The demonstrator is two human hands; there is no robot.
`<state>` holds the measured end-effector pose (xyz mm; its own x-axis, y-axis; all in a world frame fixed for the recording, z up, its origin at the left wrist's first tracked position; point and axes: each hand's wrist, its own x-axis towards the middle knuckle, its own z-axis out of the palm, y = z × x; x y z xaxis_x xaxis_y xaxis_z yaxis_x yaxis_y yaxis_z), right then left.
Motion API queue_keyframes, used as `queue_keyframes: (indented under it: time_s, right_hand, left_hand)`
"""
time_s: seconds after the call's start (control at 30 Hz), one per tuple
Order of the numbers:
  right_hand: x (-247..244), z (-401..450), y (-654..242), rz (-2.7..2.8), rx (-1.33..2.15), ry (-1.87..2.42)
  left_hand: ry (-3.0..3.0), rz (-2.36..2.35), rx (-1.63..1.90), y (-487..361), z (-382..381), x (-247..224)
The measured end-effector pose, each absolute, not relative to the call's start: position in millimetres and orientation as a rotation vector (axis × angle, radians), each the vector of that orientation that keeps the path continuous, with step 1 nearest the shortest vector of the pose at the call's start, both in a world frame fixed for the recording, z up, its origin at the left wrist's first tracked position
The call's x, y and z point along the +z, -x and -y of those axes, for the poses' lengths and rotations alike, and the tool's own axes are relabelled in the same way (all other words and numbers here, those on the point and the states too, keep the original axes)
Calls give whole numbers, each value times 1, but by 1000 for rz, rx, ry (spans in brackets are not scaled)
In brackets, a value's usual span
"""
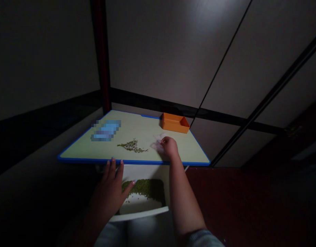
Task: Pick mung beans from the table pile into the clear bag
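My left hand (114,187) has its fingers spread, their tips at the front edge of the small table (137,125) and the thumb over a white bin (144,169). Green grains (147,187) lie inside that bin. On the tabletop, a loose patch of similar green grains (132,145) is scattered left of my right hand (170,146). The fingers of my right hand are pinched on a thin, whitish, see-through bag (158,142) that lies crumpled on the table.
An orange open box (175,123) stands at the table's back right. A blurred-out blue item (106,130) lies at the left. Pale panels (158,51) rise behind the table, and dark red floor (214,199) shows at the right.
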<state>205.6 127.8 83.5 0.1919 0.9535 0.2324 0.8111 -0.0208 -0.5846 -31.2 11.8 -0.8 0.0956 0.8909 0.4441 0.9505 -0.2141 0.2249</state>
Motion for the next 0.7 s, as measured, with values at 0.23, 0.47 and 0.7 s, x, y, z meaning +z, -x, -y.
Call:
queue_keyframes:
  time_s: [0.23, 0.47, 0.7]
  right_hand:
    - [76, -130, -207, 1647, 399, 1789]
    - [84, -136, -201, 1681, 166, 2016]
    - [80, -134, -210, 1598, 289, 1904]
  left_hand:
    - [2212, 1880, -755, 32, -14, -4]
    - [2225, 1885, -749, 33, -14, -4]
    - [2214, 1863, -750, 33, -15, -5]
